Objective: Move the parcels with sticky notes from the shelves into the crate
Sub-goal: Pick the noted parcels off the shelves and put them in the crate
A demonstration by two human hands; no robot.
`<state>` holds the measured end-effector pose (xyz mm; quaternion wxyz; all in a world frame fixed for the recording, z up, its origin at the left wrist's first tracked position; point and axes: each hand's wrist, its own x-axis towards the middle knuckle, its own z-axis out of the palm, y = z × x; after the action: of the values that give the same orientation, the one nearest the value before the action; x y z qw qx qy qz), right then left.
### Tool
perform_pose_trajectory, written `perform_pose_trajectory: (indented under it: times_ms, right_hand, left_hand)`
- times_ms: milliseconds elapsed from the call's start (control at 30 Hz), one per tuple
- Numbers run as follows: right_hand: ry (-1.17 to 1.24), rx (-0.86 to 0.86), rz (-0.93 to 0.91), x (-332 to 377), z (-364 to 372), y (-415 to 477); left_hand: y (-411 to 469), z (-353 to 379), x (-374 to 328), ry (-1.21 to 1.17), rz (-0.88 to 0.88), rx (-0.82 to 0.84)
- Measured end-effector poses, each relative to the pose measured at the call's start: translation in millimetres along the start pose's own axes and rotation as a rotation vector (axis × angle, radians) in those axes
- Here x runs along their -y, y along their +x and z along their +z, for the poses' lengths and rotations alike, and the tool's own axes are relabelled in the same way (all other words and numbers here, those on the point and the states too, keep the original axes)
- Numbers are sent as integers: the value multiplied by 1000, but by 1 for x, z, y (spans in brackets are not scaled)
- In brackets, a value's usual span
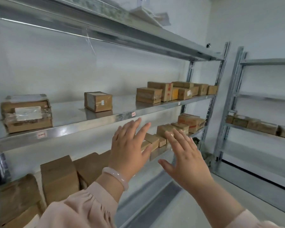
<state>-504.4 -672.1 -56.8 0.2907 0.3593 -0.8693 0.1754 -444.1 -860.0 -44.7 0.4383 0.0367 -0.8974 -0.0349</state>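
Both of my hands are raised in front of a metal shelf rack (82, 124), palms away from me, fingers straight and spread, holding nothing. My left hand (129, 148) with a pale bracelet reaches near the middle shelf's front edge. My right hand (184, 160) is beside it, over the lower shelf's small boxes (154, 140). On the middle shelf stand brown cardboard parcels: a taped one at the left (25, 113), a single one (98, 101), and a cluster at the right (176, 92), one showing a yellow-orange patch (175, 94). No crate is in view.
Larger brown boxes (59, 178) fill the lower shelf at the left, and more parcels (190, 122) sit at its right end. A second metal rack (260, 127) with a row of parcels stands to the right. Plastic-wrapped items lie on the top shelf.
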Motion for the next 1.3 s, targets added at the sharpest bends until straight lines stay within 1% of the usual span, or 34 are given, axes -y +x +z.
perform_pose_trajectory:
  times_ms: [200, 333, 467, 667, 800, 933, 1000, 1100, 1300]
  right_hand:
    - [-3, 1, 34, -35, 44, 87]
    - [28, -36, 53, -53, 72, 136]
    - [53, -12, 41, -79, 101, 167]
    - [153, -80, 55, -133, 130, 239]
    - [244, -87, 22, -167, 153, 292]
    - [305, -69, -61, -198, 172, 339]
    - [364, -60, -97, -212, 179, 356]
    - [435, -47, -177, -225, 190, 374]
    - [557, -12, -249, -239, 201, 399]
  left_hand:
    - [77, 52, 33, -37, 12, -10]
    - [131, 85, 53, -51, -5, 5]
    - [165, 120, 59, -102, -32, 12]
    - [214, 167, 65, -80, -94, -4]
    - [240, 200, 68, -104, -195, 24]
    - [275, 230, 67, -154, -318, 30]
    - [299, 244, 64, -231, -363, 16]
    - [334, 268, 63, -367, -477, 48]
    - [358, 304, 76, -302, -691, 138]
